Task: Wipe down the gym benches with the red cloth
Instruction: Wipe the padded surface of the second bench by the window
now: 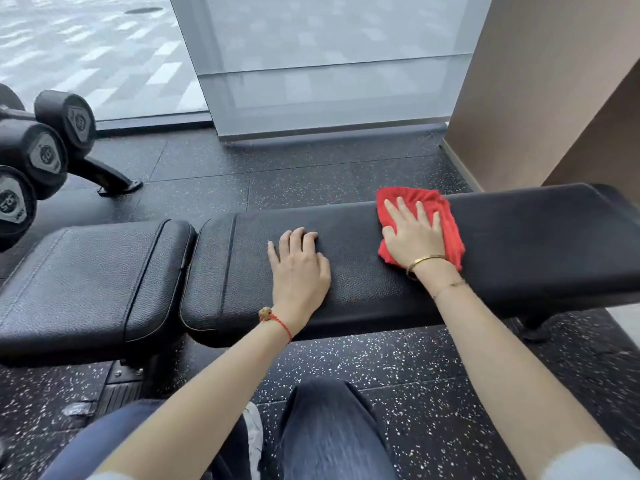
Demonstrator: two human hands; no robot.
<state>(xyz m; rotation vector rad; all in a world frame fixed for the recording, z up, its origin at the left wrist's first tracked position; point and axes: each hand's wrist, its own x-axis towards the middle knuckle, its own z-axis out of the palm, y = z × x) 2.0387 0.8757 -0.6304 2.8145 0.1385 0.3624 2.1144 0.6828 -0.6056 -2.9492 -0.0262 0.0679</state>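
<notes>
- I am leaning over a black padded gym bench (519, 244) that is running across my view from left to right, with both my bare forearms reaching out onto its long pad.
- My right hand (414, 233) is lying flat on the red cloth (446, 220), fingers straight and spread, pressing it down on the pad rather than gripping it.
- The cloth is sitting on the right half of the long pad, close to its far edge, crumpled and poking out around my palm on the far side and to the right.
- My left hand (299, 268) is resting directly on the black leather, about the middle of the bench and well apart from the cloth; the fingers are bending a little at the tips and are holding nothing.
- I am wearing a gold bangle (424, 263) on my right wrist and a red string bracelet (277, 320) on my left.
- To the left, a shorter seat pad (93, 282) is lying just beside the long pad, with a narrow gap between them.
- Black dumbbells (41, 150) are sitting on a rack at the far left edge.
- The floor (433, 393) is showing as dark rubber tile with white speckles, and my knees in dark blue trousers (329, 427) are showing at the bottom.
- A glass panel (329, 64) is standing beyond the bench, with a brown wall (540, 81) to its right.
</notes>
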